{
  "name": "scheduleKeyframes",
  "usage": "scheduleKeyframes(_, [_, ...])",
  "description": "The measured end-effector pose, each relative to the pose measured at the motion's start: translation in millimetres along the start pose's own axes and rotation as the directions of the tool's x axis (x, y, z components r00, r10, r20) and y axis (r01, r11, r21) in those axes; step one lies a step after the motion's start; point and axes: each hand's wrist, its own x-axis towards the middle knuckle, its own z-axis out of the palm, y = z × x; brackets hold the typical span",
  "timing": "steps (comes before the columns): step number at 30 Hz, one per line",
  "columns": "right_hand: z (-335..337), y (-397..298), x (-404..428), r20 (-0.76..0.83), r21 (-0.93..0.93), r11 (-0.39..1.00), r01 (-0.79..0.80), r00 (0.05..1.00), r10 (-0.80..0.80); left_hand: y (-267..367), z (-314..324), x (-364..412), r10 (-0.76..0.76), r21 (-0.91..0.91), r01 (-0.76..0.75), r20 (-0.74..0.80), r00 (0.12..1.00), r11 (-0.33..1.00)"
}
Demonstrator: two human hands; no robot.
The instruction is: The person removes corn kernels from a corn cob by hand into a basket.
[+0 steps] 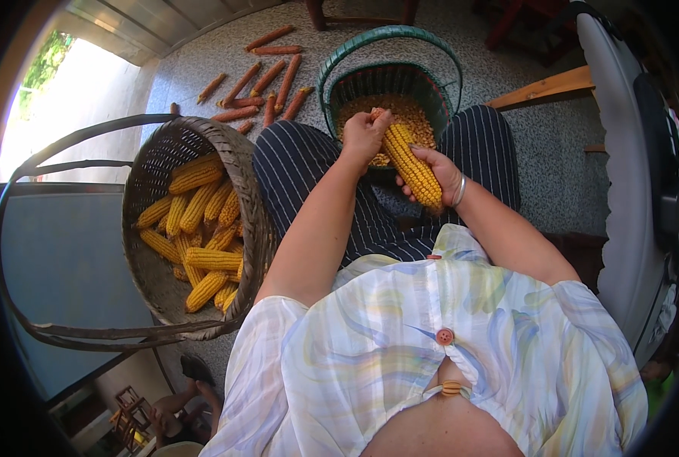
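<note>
An ear of yellow corn (411, 165) is held aslant in both hands over the near rim of a green woven basket (339, 74). My left hand (364, 136) grips its far tip, where a patch of reddish cob shows bare. Around the lower part of the ear is closed my right hand (439, 174), with a bracelet at the wrist. Loose corn kernels (422, 123) cover the bottom of the green basket. At the left, a brown wicker basket (248, 228) lies tilted with its mouth towards the left, and several whole yellow ears (214, 259) are in it.
Several reddish stripped cobs (285, 83) are scattered on the speckled floor (202, 57) beyond the wicker basket. Its long bent handle (8, 274) reaches far left. A wooden leg (545, 88) juts in at right. At the lower left, another person's legs (202, 397) show.
</note>
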Motion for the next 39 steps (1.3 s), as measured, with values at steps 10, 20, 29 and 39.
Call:
scheduleKeyframes(10, [-2.8,-0.4,-0.7,0.072,0.043,0.999,-0.029,0.997,0.025,0.3,-6.1,4.6,-0.11,-0.045,0.109,-0.02,0.994,0.993])
scheduleKeyframes(20, [-2.5,0.4,-0.7,0.114,0.057,0.997,-0.054,0.992,0.048,10.7,-3.7,-3.9,-0.096,0.112,0.102,-0.06,0.994,0.988])
scheduleKeyframes(29, [-0.1,1.3,-0.3,-0.049,-0.028,1.0,0.007,0.999,-0.008,24.7,-0.9,-15.6,-0.189,-0.218,0.215,0.131,0.973,0.952])
scheduleKeyframes(39, [9.3,9.0,2.5,-0.127,-0.216,0.976,-0.01,0.992,-0.018,-2.6,1.3,-1.3,-0.03,0.174,0.052,-0.128,0.991,0.983])
